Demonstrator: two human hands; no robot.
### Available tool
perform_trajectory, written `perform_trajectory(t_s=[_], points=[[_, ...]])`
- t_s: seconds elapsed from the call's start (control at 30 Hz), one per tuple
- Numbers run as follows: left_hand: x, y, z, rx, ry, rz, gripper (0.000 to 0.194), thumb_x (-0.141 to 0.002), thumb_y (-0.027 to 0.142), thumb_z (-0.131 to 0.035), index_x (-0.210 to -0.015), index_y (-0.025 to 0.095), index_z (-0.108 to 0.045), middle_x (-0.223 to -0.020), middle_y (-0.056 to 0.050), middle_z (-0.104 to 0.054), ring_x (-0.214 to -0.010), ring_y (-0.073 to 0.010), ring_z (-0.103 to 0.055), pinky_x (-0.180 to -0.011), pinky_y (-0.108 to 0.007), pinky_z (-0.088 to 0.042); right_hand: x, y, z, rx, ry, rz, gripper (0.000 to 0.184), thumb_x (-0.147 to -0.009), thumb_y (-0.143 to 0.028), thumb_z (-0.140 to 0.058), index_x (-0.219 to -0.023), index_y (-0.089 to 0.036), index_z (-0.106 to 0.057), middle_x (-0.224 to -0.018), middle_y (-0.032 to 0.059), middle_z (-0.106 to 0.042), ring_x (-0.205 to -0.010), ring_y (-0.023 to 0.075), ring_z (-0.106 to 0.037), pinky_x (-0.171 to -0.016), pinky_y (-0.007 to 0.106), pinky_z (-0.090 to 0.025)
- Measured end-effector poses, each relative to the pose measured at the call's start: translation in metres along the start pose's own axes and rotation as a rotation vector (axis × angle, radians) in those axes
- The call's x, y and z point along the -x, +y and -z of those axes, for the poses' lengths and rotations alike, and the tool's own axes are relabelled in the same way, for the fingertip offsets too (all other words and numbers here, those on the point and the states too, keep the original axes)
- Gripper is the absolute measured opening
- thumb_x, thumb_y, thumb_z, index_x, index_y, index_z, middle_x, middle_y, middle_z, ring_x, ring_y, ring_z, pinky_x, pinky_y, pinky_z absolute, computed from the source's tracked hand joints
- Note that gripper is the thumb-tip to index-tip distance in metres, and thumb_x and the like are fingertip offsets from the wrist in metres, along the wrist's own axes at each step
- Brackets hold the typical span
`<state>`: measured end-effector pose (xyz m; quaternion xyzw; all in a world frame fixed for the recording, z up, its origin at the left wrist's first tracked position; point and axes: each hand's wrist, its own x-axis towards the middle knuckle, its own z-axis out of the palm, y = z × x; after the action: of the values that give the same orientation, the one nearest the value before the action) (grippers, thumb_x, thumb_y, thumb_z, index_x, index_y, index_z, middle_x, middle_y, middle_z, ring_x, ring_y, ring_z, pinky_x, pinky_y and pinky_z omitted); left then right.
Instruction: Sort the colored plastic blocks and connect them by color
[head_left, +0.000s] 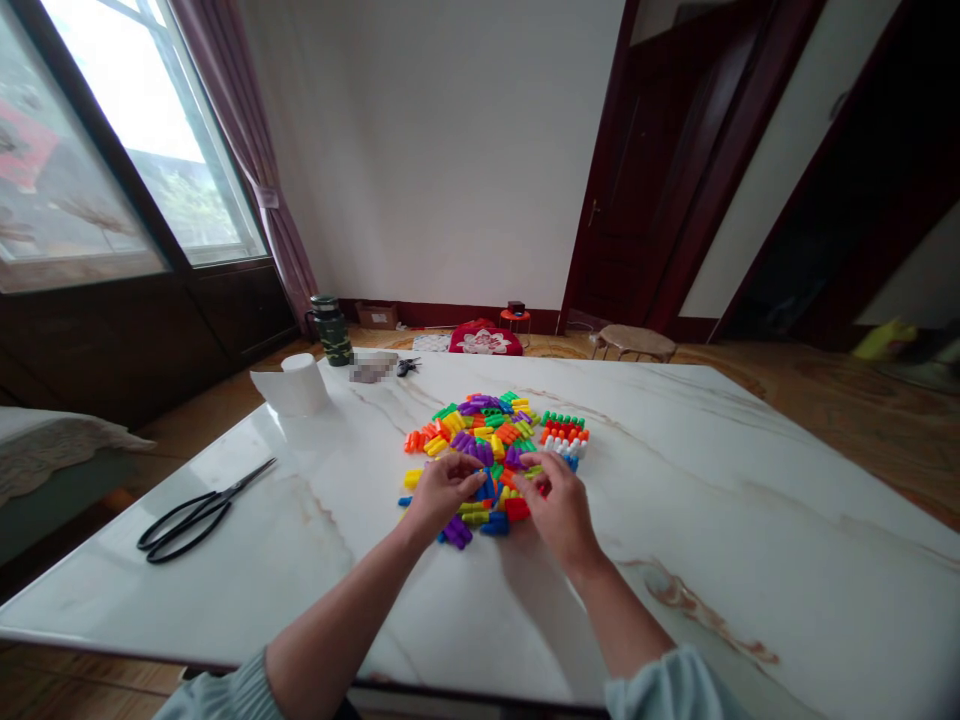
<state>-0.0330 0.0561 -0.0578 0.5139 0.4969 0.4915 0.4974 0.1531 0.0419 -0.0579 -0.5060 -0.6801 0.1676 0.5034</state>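
A heap of colourful bullet-shaped plastic toy blocks (491, 447) in purple, green, yellow, orange, red and blue lies mid-table. Over its near side, my left hand (448, 492) has thumb and fingers pinched together beside some blue blocks (487, 489). Across from it, my right hand (561, 503) is also closed in a pinch, its thumb tip near an orange block (508, 479). What either hand holds is too small or hidden to make out. Right of the heap, more blocks (564, 432) form neat green, red, orange and white rows.
Black-handled scissors (191, 522) lie on the left of the white marbled table (757, 500). A paper roll (304, 385), a camouflage flask (331, 330) and a small black tool (407, 367) stand or lie toward the back left. Beyond the table is a round stool (636, 342).
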Motion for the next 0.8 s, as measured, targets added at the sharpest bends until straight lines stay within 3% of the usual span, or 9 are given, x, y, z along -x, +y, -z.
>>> perform_trajectory(t_s=[0.13,0.27,0.53,0.8], points=[[0.0,-0.001,-0.001,-0.039,-0.049,-0.064,0.037,-0.059,0.04,-0.082,-0.081,0.014,-0.068,-0.067,-0.002,-0.068,-0.058,-0.0129,-0.061,-0.054,-0.023,-0.05,0.01,-0.013,-0.018,0.032,-0.159,-0.017,0.021,-0.079,-0.024,-0.065,-0.1,-0.021,-0.066,-0.096,0.0039,-0.069,-0.065,0.0138,-0.061,-0.068,0.028,-0.052],[-0.002,-0.009,0.001,-0.097,-0.092,-0.13,0.033,-0.063,0.038,-0.08,-0.083,0.014,-0.069,-0.069,-0.003,-0.069,-0.061,-0.014,-0.062,-0.055,-0.023,-0.049,0.011,-0.008,-0.024,0.021,-0.206,-0.075,0.023,-0.077,-0.02,-0.066,-0.1,-0.02,-0.067,-0.091,0.0031,-0.071,-0.069,0.0156,-0.063,-0.068,0.029,-0.052],[-0.001,-0.01,0.001,-0.122,-0.143,-0.178,0.03,-0.068,0.035,-0.078,-0.087,0.014,-0.069,-0.077,-0.005,-0.072,-0.069,-0.0169,-0.066,-0.064,-0.026,-0.053,0.009,-0.012,-0.019,-0.031,-0.128,-0.042,0.015,-0.078,-0.023,-0.06,-0.091,-0.018,-0.068,-0.086,0.0054,-0.072,-0.069,0.0172,-0.065,-0.065,0.028,-0.052],[0.004,-0.002,-0.002,-0.107,-0.212,-0.173,0.035,-0.065,0.031,-0.08,-0.093,0.013,-0.069,-0.086,-0.008,-0.074,-0.078,-0.0201,-0.069,-0.072,-0.03,-0.055,0.008,-0.013,-0.02,-0.212,-0.065,-0.168,0.017,-0.079,-0.027,-0.061,-0.092,-0.018,-0.065,-0.082,0.0044,-0.071,-0.068,0.0173,-0.066,-0.067,0.029,-0.054]])
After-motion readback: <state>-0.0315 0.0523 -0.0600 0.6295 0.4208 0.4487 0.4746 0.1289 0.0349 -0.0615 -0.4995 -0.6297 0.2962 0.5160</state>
